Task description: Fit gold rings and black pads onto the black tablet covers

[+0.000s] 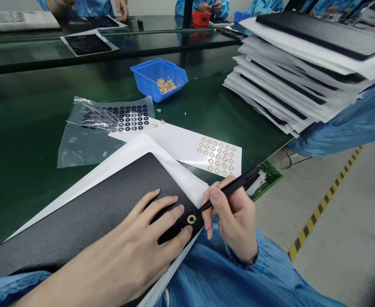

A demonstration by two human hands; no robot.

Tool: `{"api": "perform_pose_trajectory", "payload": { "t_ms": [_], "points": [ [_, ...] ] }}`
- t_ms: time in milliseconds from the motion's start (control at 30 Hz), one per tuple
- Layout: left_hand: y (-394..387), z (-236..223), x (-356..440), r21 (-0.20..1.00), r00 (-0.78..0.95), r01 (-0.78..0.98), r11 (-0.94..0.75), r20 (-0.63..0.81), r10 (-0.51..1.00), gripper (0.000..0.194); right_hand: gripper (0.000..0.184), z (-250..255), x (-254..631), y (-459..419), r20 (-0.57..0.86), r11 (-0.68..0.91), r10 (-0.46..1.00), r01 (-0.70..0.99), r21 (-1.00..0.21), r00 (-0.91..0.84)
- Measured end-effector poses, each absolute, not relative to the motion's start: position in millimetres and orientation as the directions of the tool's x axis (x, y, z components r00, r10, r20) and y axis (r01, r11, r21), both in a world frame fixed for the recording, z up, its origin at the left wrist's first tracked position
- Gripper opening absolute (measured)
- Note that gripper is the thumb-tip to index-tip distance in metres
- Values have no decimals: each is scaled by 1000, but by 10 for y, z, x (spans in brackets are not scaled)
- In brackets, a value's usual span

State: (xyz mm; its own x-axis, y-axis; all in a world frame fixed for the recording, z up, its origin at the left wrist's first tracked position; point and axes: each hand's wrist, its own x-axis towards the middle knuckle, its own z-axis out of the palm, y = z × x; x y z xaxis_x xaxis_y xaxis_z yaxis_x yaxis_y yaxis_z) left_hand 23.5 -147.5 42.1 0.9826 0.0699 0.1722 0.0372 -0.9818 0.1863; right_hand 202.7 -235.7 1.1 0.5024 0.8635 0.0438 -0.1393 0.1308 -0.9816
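My left hand [142, 243] lies with its fingers spread on a flat black panel [111, 200], which rests on white sheet material [136, 145]. By its index finger and thumb, at the panel's near right corner, a small tan ring [191, 219] sits on a dark round spot. My right hand [232, 213] is closed around a slim black pen-shaped tool [229, 186]. The tool slants down to the left, its tip at the edge of the ring. Beyond the panel, a white backing sheet [187, 143] carries rows of similar tan rings.
A blue bin [149, 81] holds small tan pieces. Black ring stickers [131, 119] lie under clear film [79, 145]. At right rises a tall stack of panels and white sheets [277, 81]. Co-workers in blue sleeves [91, 7] sit across the green table [203, 98].
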Motion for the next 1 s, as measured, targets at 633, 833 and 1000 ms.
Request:
{"api": "perform_pose_trajectory", "payload": {
  "t_ms": [633,833,1000],
  "points": [
    [-1493,393,241,178,974,50,-983,208,87,34,11,37,2069,-2397,246,240,864,71,-968,440],
    [-1525,381,267,98,978,56,-994,193,74,36,15,-30,2102,-2464,398,345,837,201,-917,376],
    [-1565,399,317,62,972,109,-992,204,119,38,14,-57,2108,-2491,380,350,843,148,-925,381]
  ]
}}
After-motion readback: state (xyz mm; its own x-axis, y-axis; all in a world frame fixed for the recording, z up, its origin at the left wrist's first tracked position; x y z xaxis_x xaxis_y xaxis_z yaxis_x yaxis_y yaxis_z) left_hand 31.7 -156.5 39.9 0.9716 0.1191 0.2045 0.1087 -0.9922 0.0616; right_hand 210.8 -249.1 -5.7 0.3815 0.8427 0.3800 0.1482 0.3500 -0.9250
